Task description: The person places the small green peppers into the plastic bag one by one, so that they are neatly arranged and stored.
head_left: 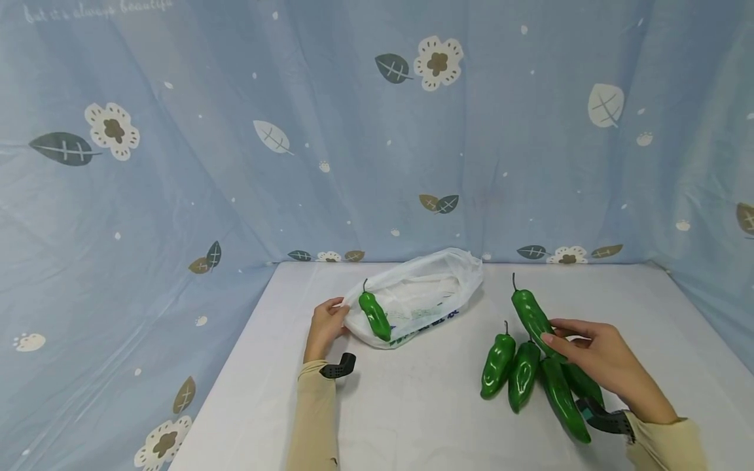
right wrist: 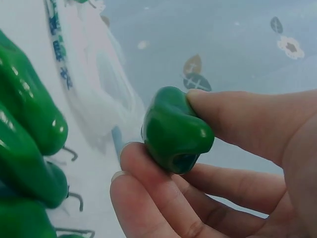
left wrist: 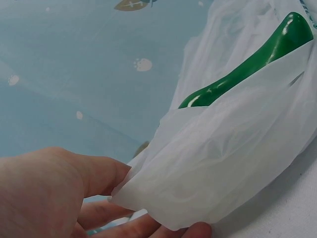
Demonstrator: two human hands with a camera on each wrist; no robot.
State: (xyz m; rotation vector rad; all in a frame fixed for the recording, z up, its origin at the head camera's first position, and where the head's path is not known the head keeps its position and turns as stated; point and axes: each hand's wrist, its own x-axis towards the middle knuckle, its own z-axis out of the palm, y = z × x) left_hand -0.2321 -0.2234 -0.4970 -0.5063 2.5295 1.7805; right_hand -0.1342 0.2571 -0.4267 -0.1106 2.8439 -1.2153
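Observation:
A white plastic bag lies on the table with its mouth spread, and one green pepper rests in its left end. My left hand holds the bag's left edge; in the left wrist view the thumb and fingers take the thin film between them. Over on the right, my right hand pinches a long green pepper between thumb and fingers, stem pointing away. Below it several more green peppers lie side by side. The right wrist view shows the held pepper's blunt end towards the camera.
A white tabletop carries everything. Behind it and along the sides hangs a blue curtain printed with leaves and flowers. Blue and green printing runs along the bag's near side.

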